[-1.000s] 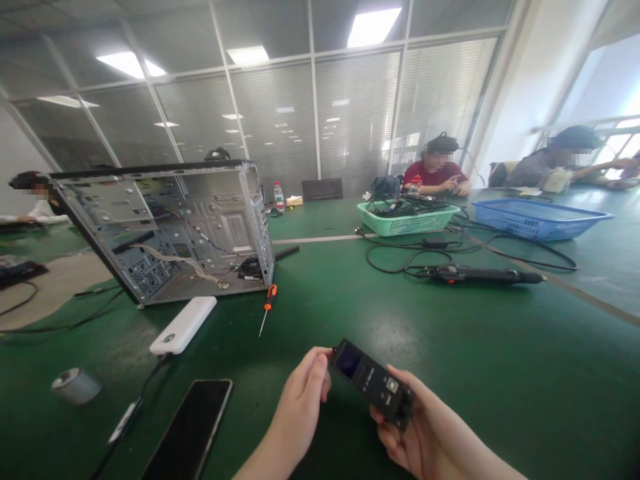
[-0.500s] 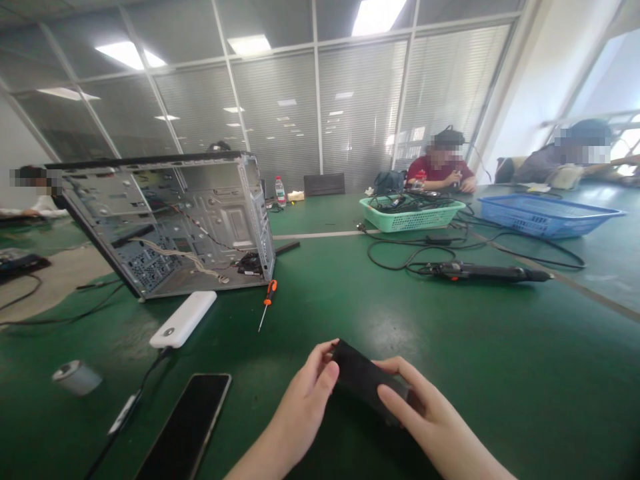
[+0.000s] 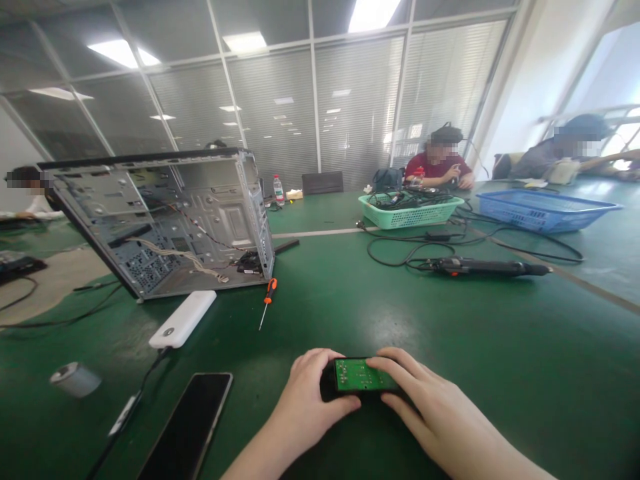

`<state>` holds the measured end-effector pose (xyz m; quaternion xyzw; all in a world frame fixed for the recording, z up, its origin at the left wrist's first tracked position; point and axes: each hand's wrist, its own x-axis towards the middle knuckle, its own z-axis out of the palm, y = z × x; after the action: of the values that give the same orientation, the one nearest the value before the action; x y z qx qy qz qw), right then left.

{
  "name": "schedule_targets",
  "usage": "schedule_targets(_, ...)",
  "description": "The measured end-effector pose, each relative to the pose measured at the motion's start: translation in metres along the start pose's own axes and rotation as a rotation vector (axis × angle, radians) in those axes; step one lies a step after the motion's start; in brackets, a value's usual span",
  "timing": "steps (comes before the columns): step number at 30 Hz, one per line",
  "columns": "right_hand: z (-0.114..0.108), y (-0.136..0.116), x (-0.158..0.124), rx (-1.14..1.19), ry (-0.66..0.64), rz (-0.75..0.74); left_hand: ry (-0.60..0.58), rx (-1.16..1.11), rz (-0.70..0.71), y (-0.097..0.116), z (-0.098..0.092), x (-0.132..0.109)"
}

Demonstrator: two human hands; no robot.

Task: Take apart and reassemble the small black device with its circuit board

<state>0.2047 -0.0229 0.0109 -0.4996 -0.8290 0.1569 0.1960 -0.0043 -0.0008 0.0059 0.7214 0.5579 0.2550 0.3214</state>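
Note:
Between my two hands is a small black box with a green circuit board (image 3: 356, 375) set in its upward face; solder points dot the board. My left hand (image 3: 311, 393) grips its left end, thumb along the near edge and fingers at the far side. Over the right end lies my right hand (image 3: 425, 400), fingertips on the board and thumb at the near edge, hiding that end. A black phone (image 3: 187, 427) lies to the left of my left hand. Beyond the hands rests an orange-handled screwdriver (image 3: 271, 293) with its tip toward me.
An open computer case (image 3: 239, 223) stands at left, with a white power bank (image 3: 184, 319) and a grey cylinder (image 3: 75, 379) before it. Right are a corded electric screwdriver (image 3: 485, 267), a green basket (image 3: 413, 217) of cables and a blue basket (image 3: 547, 217). Several people sit around.
The black box has been turned over, so its green circuit board now faces up instead of the plain black side. Both hands have shifted their grip around it.

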Motion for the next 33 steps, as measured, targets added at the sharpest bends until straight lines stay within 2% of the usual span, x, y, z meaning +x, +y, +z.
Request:
schedule_targets(5,-0.011,-0.014,0.018,-0.037,0.082,-0.05,0.033,0.075,0.082,-0.007,0.004,0.001)
schedule_targets(8,-0.011,-0.025,0.034,-0.023,0.009,-0.084,0.041,0.098,0.127,-0.008,0.005,0.001)
schedule_targets(12,-0.007,-0.034,0.049,0.111,-0.067,-0.008,0.038,0.097,0.116,-0.007,0.003,0.002)
schedule_targets(17,-0.007,-0.039,0.051,0.097,-0.104,0.053,0.004,0.078,0.093,-0.005,0.001,0.003)
schedule_targets(22,-0.024,-0.043,0.046,0.093,-0.077,0.044,-0.01,0.078,0.071,-0.003,0.0,0.003)
schedule_targets(25,-0.041,-0.038,0.043,0.258,0.054,0.064,-0.012,0.079,0.068,-0.001,-0.001,0.003)
schedule_targets(28,-0.056,-0.029,0.039,0.541,0.139,0.128,-0.024,0.077,0.072,0.002,-0.003,0.002)
schedule_targets(30,-0.062,-0.02,0.033,0.81,0.135,0.263,-0.028,0.067,0.065,0.004,-0.004,0.002)
schedule_targets(33,-0.067,0.002,0.016,1.156,0.099,0.548,-0.035,0.056,0.049,0.006,-0.005,0.001)
